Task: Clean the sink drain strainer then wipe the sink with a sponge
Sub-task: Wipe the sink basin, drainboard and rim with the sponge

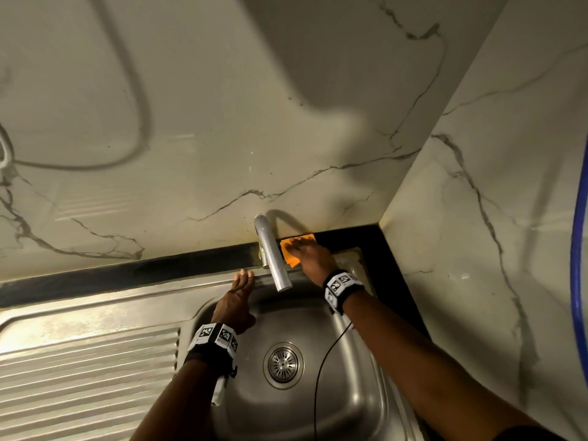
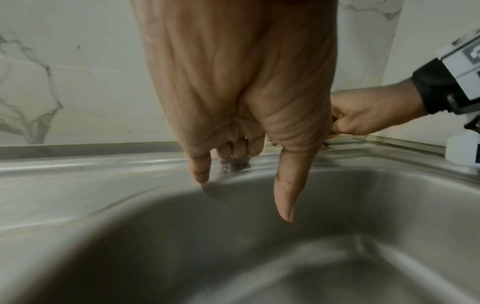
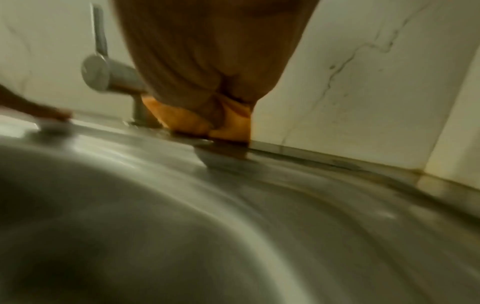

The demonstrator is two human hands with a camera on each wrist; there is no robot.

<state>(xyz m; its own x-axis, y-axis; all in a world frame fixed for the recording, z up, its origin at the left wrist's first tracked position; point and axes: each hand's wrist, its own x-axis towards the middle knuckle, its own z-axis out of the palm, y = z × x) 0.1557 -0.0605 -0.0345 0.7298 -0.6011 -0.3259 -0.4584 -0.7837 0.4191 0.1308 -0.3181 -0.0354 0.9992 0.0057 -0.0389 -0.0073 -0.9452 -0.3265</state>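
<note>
Sink (image 1: 366, 370) rim: right hand (image 1: 310, 253) on sponge (image 1: 291, 248)

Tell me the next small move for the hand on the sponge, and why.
Probably lift the sponge and bring it down into the basin. The right hand grips it on the back ledge beside the tap; the strainer already sits in the drain.

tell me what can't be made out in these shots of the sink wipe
- Sponge: the right hand covers most of it in the head view; the right wrist view is blurred.
- Faucet base: hidden behind its own spout in the head view.
- Drain strainer: too small to judge clean or dirty.
- Left hand fingertips: whether all touch the sink rim is unclear.
</note>
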